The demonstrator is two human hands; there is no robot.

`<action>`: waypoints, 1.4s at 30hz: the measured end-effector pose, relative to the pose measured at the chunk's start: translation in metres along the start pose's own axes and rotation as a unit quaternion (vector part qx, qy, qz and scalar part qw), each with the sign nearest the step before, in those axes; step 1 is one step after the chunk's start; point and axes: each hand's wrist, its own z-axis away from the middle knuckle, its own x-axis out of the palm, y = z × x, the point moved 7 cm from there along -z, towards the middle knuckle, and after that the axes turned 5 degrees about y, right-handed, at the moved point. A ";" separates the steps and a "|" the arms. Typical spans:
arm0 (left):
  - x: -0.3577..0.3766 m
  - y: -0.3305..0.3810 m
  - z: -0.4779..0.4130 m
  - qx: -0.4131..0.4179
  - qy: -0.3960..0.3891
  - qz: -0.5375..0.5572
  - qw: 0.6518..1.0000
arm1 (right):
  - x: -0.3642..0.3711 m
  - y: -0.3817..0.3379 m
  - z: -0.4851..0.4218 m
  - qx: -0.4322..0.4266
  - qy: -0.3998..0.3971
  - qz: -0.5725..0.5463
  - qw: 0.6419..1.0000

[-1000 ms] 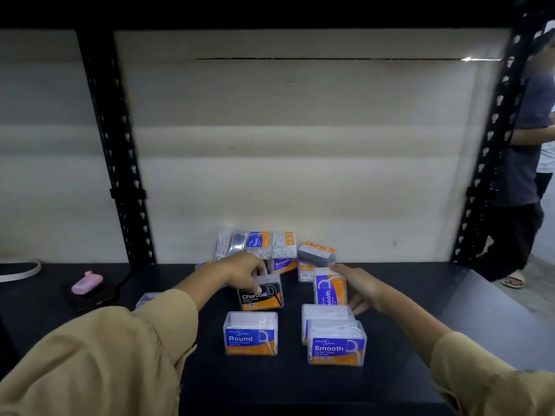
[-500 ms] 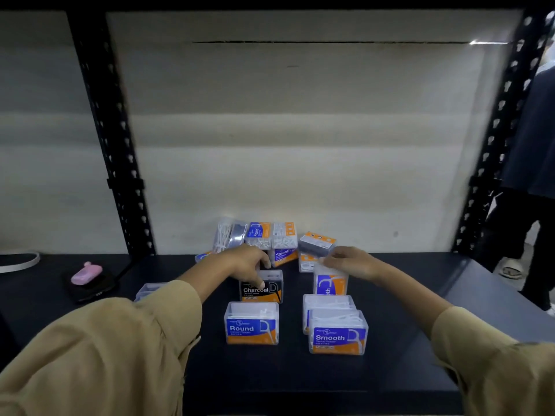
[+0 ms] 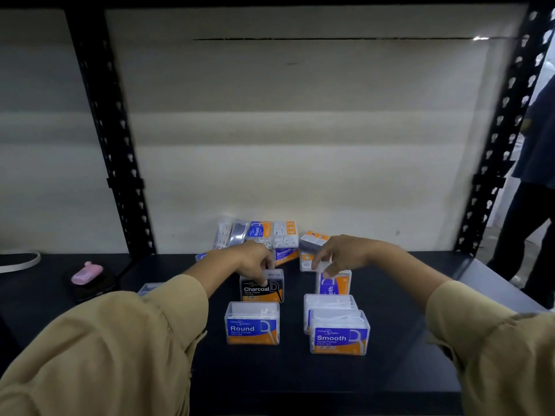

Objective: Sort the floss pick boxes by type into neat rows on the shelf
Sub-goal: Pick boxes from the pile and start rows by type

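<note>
On the black shelf (image 3: 390,370) stand clear floss pick boxes. A Round box (image 3: 252,324) is front left and a Smooth box (image 3: 339,333) front right, with another clear box (image 3: 329,303) close behind it. My left hand (image 3: 255,261) grips the top of the black Charcoal box (image 3: 262,288). My right hand (image 3: 342,255) pinches the top of a Smooth box on its end (image 3: 333,283). A loose pile of boxes (image 3: 270,234) leans at the back wall.
A pink case (image 3: 87,273) lies on a dark pad at the left, and a clear box (image 3: 148,288) peeks out by my left sleeve. Black slotted uprights (image 3: 117,163) frame the bay. A person's legs (image 3: 525,223) stand at the far right.
My right hand lifted from beside the upended Smooth box to its top and now pinches it. My left hand stayed on the Charcoal box. The camera view shifted slightly.
</note>
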 end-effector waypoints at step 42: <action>-0.010 -0.080 0.025 -0.026 -0.042 -0.029 0.998 | 0.032 0.028 0.001 0.073 0.084 -0.170 0.979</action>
